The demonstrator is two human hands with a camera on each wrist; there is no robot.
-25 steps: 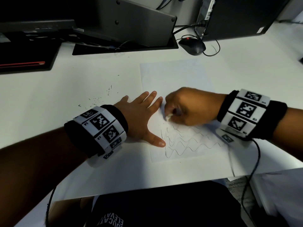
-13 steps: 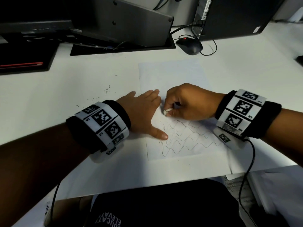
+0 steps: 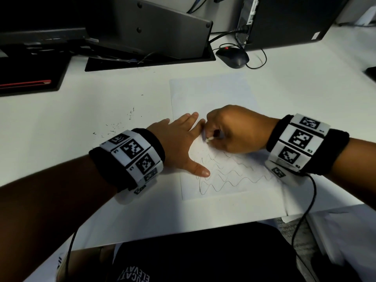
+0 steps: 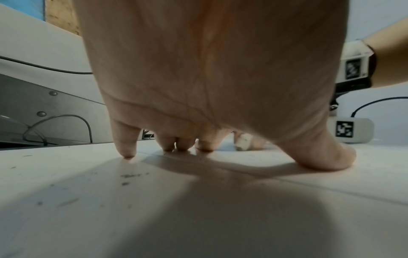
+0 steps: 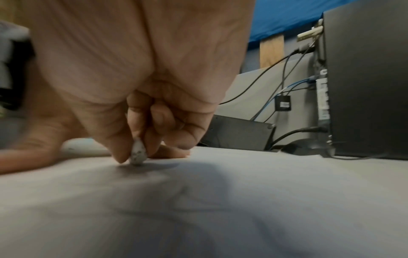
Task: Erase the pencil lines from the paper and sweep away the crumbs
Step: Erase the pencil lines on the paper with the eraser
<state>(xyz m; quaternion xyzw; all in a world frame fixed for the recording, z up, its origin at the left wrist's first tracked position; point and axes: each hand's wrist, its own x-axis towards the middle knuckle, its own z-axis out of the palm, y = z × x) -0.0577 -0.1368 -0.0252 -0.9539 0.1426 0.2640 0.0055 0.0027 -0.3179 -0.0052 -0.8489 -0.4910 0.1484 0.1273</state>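
A white sheet of paper (image 3: 211, 92) lies on the white desk, with wavy pencil lines (image 3: 234, 176) on its lower half. My left hand (image 3: 181, 143) lies flat with spread straight fingers (image 4: 125, 146) pressing on the sheet's left edge. My right hand (image 3: 234, 129) pinches a small worn white eraser (image 3: 208, 139) between thumb and fingers; the eraser (image 5: 138, 155) touches the paper just above the wavy lines. Dark eraser crumbs (image 3: 116, 127) are scattered on the desk left of the paper, and the crumbs (image 4: 130, 176) show under my left palm.
A black mouse (image 3: 233, 55) with its cable sits behind the paper. A grey monitor base (image 3: 150, 31) stands at the back, a black computer tower (image 3: 289, 19) at the back right, a dark device (image 3: 28, 78) at the back left. The desk's front edge (image 3: 183, 233) runs near my body.
The right hand with the eraser has shifted up and slightly left on the paper, from the top wavy line toward the left fingertips. The left hand stays pressed on the sheet.
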